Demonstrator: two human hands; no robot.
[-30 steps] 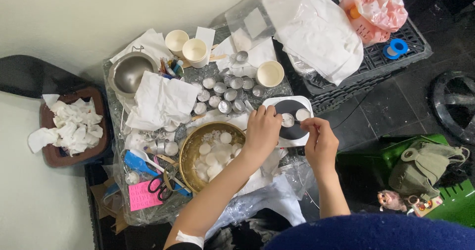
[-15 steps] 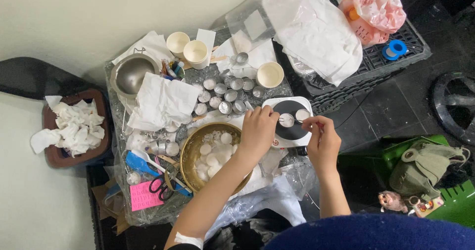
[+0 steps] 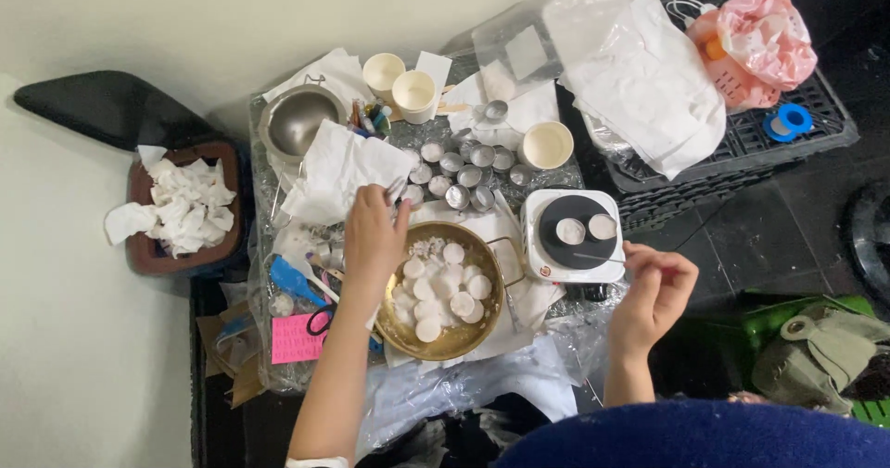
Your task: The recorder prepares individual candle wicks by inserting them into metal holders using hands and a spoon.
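**Soft, even light falling from overhead; picture mostly sharp**

Diffuse white light is washing over the scene, brightest on the pale wall (image 3: 232, 23) and the crumpled tissues (image 3: 181, 204). The dark floor (image 3: 788, 218) at the right is sinking into dimness. Shadows are lying short and faint beneath the gold bowl (image 3: 445, 343). The steel bowl (image 3: 295, 125) and the clear plastic bag (image 3: 519, 37) are catching mild glare. Both the left hand (image 3: 371, 236) and the right hand (image 3: 654, 297) are showing slight softness at the fingers. The blue garment (image 3: 705, 436) at the bottom edge is sitting out of focus, and straight lines are bending slightly toward the corners.
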